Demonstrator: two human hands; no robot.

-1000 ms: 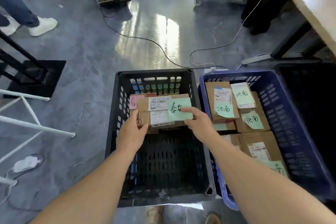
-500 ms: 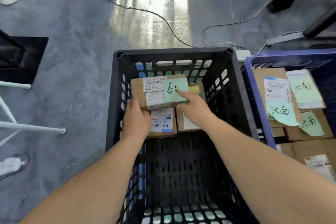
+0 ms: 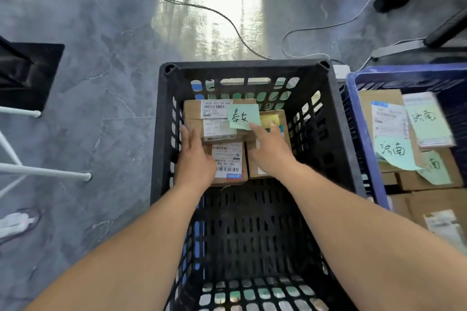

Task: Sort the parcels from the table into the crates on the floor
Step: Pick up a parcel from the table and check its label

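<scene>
1. I see the top parcel lying flat on two lower parcels at the far end of the black crate. Its long axis runs across the crate, with the green note facing up.
2. The left hand lays straight, closed-up fingers against its left end. The right hand touches its near right corner with extended fingers.
3. The floor is glossy grey. The blue crate stands just to the right.
4. Both crates are perforated plastic, and the parcels are cardboard.

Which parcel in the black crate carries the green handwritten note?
The top parcel at the black crate's far end; the two parcels under it have none.
</scene>
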